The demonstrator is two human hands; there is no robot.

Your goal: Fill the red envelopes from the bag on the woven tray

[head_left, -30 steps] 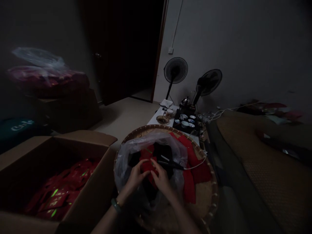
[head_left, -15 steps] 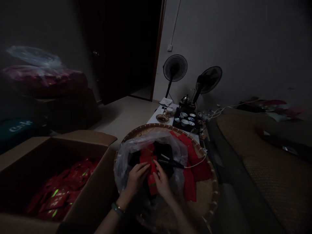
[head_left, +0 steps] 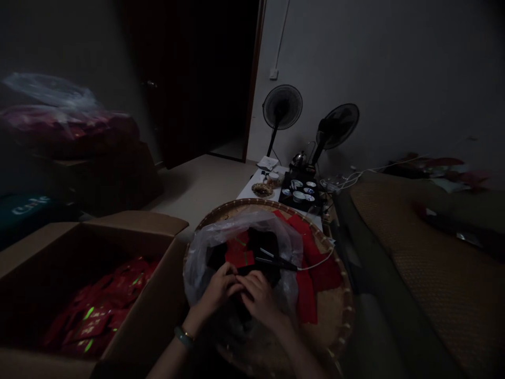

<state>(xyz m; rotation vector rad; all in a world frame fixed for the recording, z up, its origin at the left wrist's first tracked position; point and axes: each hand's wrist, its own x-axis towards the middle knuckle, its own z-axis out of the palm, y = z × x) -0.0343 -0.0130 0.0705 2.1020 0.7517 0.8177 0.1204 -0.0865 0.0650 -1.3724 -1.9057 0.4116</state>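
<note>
My left hand [head_left: 222, 284] and my right hand [head_left: 258, 297] meet over a round woven bamboo tray [head_left: 335, 310]. Their fingers are bent and pressed together at the tips; whatever they pinch is hidden in the dark. Just beyond the fingertips lies a red piece with a green line across it [head_left: 239, 257], on black material [head_left: 265, 241] inside a clear plastic bag [head_left: 201, 252]. A thin black tool with a white cord [head_left: 280, 262] lies across the black material, right of the red piece. Flat red pieces [head_left: 315, 258] rest on the tray's right side.
An open cardboard box [head_left: 148, 300] with many red packets [head_left: 97, 321] stands at left. Beyond the tray, a low white table [head_left: 252, 192] holds a black tea tray with several cups [head_left: 299, 196]. Two fans [head_left: 282, 108] stand behind. A woven mat [head_left: 394, 237] lies at right.
My hands have come together, fingertips meeting. The red strip that lay between them no longer shows there; only the red part beyond the fingers is visible. The view has shifted slightly.
</note>
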